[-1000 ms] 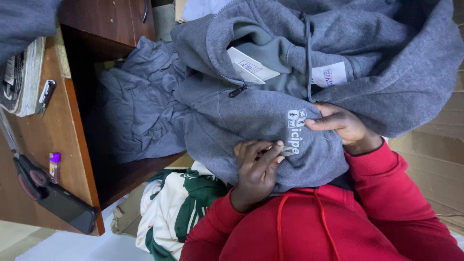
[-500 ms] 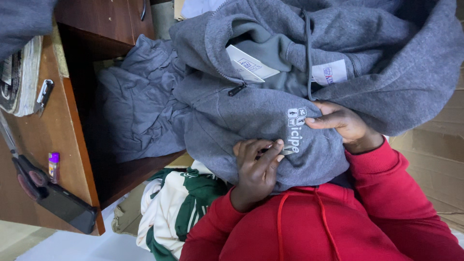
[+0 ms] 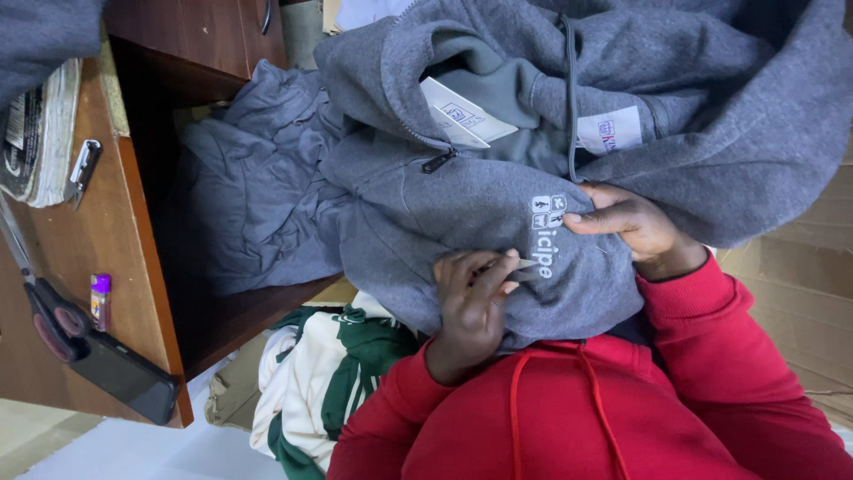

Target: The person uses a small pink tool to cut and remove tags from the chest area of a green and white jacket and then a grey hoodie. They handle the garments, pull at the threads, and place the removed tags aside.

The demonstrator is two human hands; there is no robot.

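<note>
across the person's lap, over a red hooded top [image 3: 569, 418], lies a grey zip hoodie [image 3: 498, 196] with white printed lettering on its chest. the left hand [image 3: 471, 302] rests on the fabric just below that print, its fingers [image 3: 484, 267] curled and pinching a small thin pale thing [image 3: 524, 264] that is too small to identify. the right hand [image 3: 635, 222] presses down on the hoodie just beside the print, fingers closed together on the cloth, thumb stretched toward the lettering. white labels show inside the open collar. more grey garments [image 3: 249, 178] sit heaped in the opening of a wooden desk [image 3: 124, 231] at the left, whose top carries a dark phone [image 3: 124, 378], scissors [image 3: 49, 311] and a small purple-capped tube [image 3: 100, 298]. a green and cream garment [image 3: 320, 382] lies below the desk.
</note>
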